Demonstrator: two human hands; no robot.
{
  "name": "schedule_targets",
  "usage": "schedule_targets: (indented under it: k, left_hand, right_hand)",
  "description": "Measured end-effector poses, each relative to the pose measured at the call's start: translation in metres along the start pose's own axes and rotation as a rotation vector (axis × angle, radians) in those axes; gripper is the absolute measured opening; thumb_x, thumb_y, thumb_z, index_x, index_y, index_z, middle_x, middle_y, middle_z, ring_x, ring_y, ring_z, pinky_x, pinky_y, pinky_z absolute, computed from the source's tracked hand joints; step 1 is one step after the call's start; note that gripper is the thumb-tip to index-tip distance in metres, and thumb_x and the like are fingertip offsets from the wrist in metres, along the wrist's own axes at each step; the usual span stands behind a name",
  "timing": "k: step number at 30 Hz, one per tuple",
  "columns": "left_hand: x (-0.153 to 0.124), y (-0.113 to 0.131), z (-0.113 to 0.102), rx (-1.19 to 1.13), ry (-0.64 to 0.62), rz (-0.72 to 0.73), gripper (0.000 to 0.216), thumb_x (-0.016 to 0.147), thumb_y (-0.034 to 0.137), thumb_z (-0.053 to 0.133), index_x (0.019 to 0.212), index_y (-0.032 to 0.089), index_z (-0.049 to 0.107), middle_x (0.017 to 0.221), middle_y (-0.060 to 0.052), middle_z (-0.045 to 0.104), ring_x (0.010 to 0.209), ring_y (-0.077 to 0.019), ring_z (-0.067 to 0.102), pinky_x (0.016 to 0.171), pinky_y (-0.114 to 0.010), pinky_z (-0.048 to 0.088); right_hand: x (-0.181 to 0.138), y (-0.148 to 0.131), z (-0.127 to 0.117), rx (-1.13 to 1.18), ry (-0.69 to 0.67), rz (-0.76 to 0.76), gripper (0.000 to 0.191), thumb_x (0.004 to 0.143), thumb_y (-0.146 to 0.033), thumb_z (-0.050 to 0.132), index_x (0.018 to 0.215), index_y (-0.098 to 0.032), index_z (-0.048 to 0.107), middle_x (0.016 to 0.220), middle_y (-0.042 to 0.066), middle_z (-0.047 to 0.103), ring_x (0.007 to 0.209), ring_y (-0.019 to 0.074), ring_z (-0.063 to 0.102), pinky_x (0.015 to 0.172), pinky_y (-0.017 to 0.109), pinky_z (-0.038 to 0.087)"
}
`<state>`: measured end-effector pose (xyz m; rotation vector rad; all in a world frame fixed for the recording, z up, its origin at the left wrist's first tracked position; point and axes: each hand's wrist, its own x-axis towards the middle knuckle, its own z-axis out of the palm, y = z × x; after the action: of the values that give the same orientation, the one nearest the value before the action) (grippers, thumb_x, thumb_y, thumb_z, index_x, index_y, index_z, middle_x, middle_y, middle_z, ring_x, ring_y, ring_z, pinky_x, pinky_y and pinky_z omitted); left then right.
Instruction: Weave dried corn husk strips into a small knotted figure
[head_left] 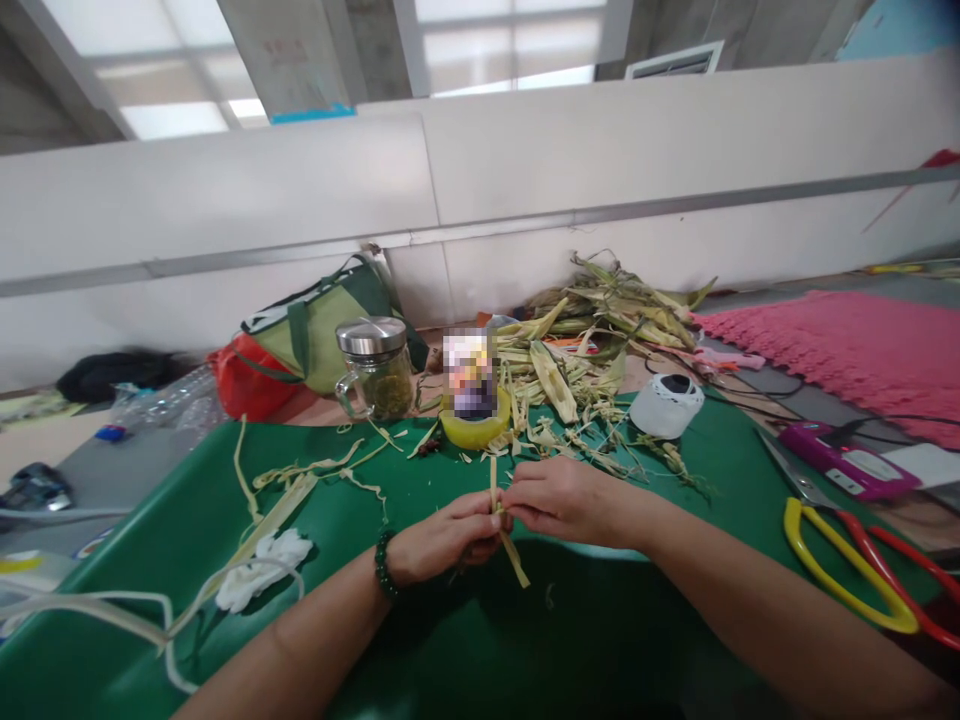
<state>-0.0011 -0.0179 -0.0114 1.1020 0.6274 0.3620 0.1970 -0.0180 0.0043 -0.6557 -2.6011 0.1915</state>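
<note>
My left hand [446,540] and my right hand [562,497] meet over the green mat [247,640], both pinched on a thin pale corn husk strip [504,525] that stands upright between the fingertips and trails down to the right. A green bead bracelet [384,565] circles my left wrist. Loose husk strips [300,480] lie to the left, beside a small white husk flower [259,570].
A heap of dried corn husks [592,330] lies at the back. Around it stand a lidded glass jar [375,368], a yellow tape roll [474,428], a white thread spool [666,404]. Scissors with yellow and red handles [855,560] lie right. A pink knitted cloth [847,345] is far right.
</note>
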Motion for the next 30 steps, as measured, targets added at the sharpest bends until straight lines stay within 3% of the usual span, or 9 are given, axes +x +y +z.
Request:
schedule_targets:
  k: [3,15,23,26,30]
  left_hand:
    - [0.001,0.001,0.002,0.004,0.021,0.02,0.038,0.068,0.047,0.07,0.072,0.017,0.047,0.057,0.008,0.031,0.048,-0.0043,0.021,0.047,-0.023,0.01]
    - [0.006,-0.011,-0.002,-0.093,0.14,0.067,0.04,0.069,0.05,0.069,0.078,0.016,0.049,0.058,0.007,0.037,0.046,-0.0039,0.026,0.046,-0.022,0.012]
    - [0.005,-0.008,0.005,0.131,0.24,0.266,0.04,0.076,0.053,0.062,0.068,0.015,0.051,0.065,0.004,0.038,0.053,-0.0067,0.031,0.048,-0.022,0.024]
    - [0.004,-0.004,0.006,0.215,0.306,0.306,0.039,0.077,0.053,0.06,0.069,0.015,0.055,0.067,0.003,0.041,0.054,-0.0078,0.034,0.049,-0.022,0.028]
    - [0.004,-0.003,0.002,0.223,0.357,0.317,0.036,0.075,0.051,0.061,0.069,0.015,0.057,0.067,0.002,0.045,0.056,-0.0098,0.039,0.052,-0.024,0.033]
  right_hand:
    - [0.001,0.002,0.003,0.05,0.059,-0.002,0.026,0.093,-0.019,0.042,0.081,-0.015,0.065,0.07,0.002,0.055,0.061,0.0115,0.051,0.055,0.021,0.038]
    - [0.0,0.003,0.001,-0.065,0.061,-0.067,0.03,0.094,-0.016,0.036,0.09,-0.013,0.066,0.073,0.007,0.058,0.062,0.014,0.052,0.054,0.023,0.039]
    - [0.005,0.009,0.007,0.359,0.253,0.154,0.016,0.084,-0.019,0.055,0.076,-0.015,0.068,0.067,0.003,0.063,0.061,0.0111,0.057,0.057,0.02,0.043]
    - [0.008,0.008,0.009,0.445,0.27,0.241,0.016,0.083,-0.022,0.057,0.073,-0.015,0.068,0.063,0.002,0.064,0.057,0.011,0.056,0.054,0.02,0.042]
    - [0.01,0.007,0.016,0.471,0.286,0.238,0.019,0.084,-0.026,0.056,0.075,-0.014,0.069,0.066,0.003,0.064,0.059,0.0113,0.056,0.056,0.021,0.043]
